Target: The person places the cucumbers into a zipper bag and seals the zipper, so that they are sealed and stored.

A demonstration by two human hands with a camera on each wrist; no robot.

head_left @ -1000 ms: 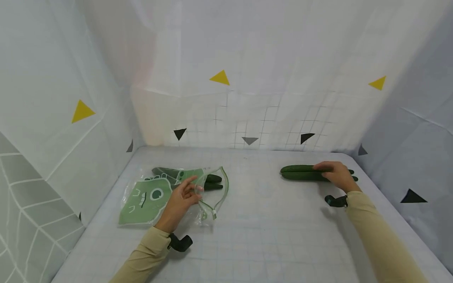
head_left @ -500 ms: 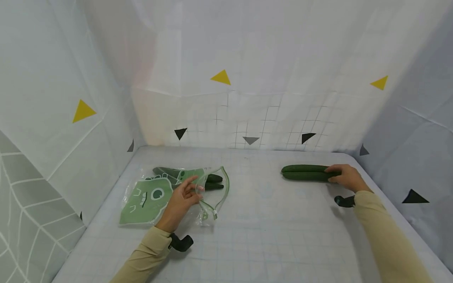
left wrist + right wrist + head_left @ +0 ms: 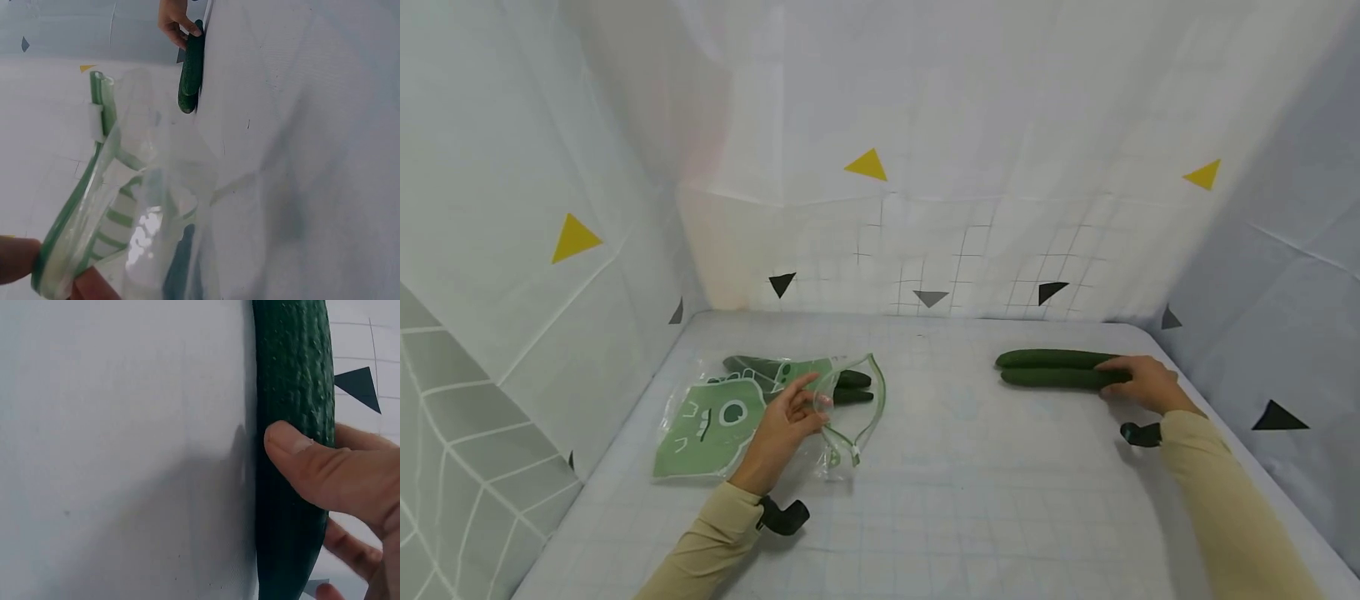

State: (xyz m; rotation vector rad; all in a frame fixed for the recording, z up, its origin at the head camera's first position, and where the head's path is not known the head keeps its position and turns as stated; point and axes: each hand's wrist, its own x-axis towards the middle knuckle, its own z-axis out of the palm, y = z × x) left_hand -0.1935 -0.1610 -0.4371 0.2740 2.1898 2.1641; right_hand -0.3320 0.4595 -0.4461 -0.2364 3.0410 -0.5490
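A clear bag with green print (image 3: pixel 703 429) lies on the left of the table, with two cucumbers (image 3: pixel 853 379) partly inside it. My left hand (image 3: pixel 778 433) pinches the edge of its mouth; in the left wrist view a green zip strip (image 3: pixel 69 212) runs between thumb and finger. On the right, two more cucumbers (image 3: pixel 1052 359) lie side by side. My right hand (image 3: pixel 1146 385) grips the nearer cucumber (image 3: pixel 1052 378) near its right end. In the right wrist view the thumb lies across the cucumber (image 3: pixel 290 381), the fingers behind it.
The white table (image 3: pixel 940 517) has a faint grid. White sheets (image 3: pixel 940 100) with yellow, black and grey triangles stand at the back and sides. A dark device (image 3: pixel 784 515) is strapped to the left wrist, another (image 3: pixel 1141 434) to the right.
My right hand has slid right along the cucumbers toward their ends and now grips the nearer one, which has shifted slightly right. My left hand and the bag have stayed put.
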